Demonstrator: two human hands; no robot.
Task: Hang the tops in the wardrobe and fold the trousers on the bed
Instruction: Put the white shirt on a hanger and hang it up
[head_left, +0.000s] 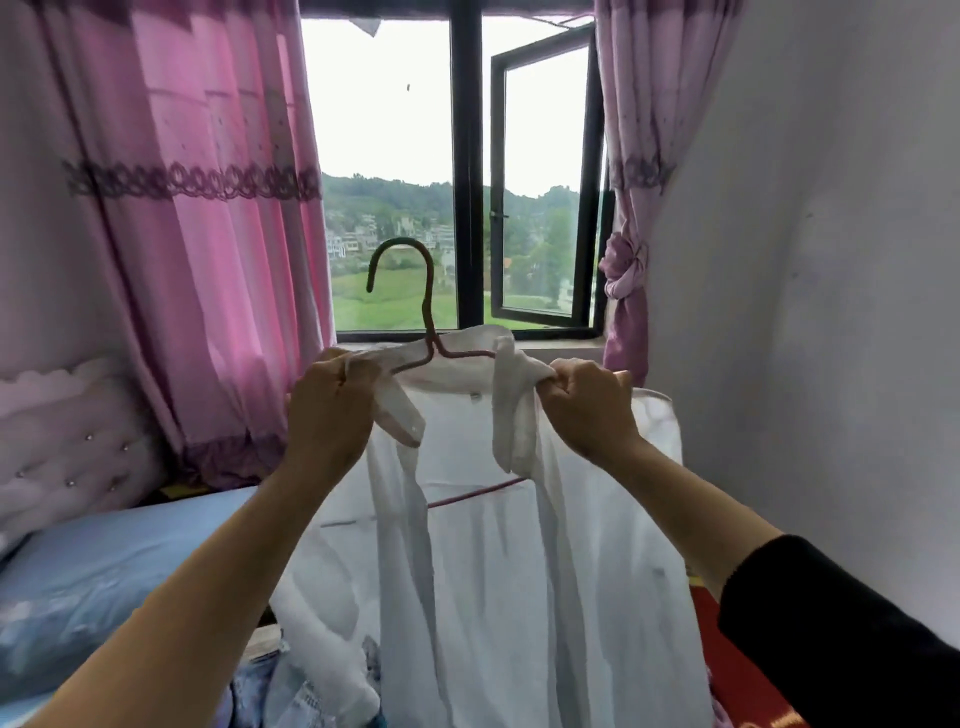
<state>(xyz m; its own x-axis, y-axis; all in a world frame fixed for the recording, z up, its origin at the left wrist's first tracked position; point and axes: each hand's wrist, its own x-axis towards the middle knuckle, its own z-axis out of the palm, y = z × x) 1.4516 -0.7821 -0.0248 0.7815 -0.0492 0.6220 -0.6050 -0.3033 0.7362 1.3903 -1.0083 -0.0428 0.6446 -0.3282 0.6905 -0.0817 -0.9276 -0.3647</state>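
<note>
A sheer white shirt (498, 571) hangs on a reddish wire hanger (427, 312), held up in front of the window. My left hand (330, 410) grips the left side of the collar and the hanger's shoulder. My right hand (587, 405) pinches the right side of the collar. The hanger's hook stands upright above the collar, and its bottom bar shows through the thin cloth. Below the shirt, at the bottom edge, lies a pile of clothes with blue denim (270, 686) in it.
A bed with a blue cover (104, 571) and a padded pink headboard (67, 447) is at the left. Pink curtains (197, 234) flank a window (467, 182) with one pane swung open. A white wall (805, 260) runs along the right.
</note>
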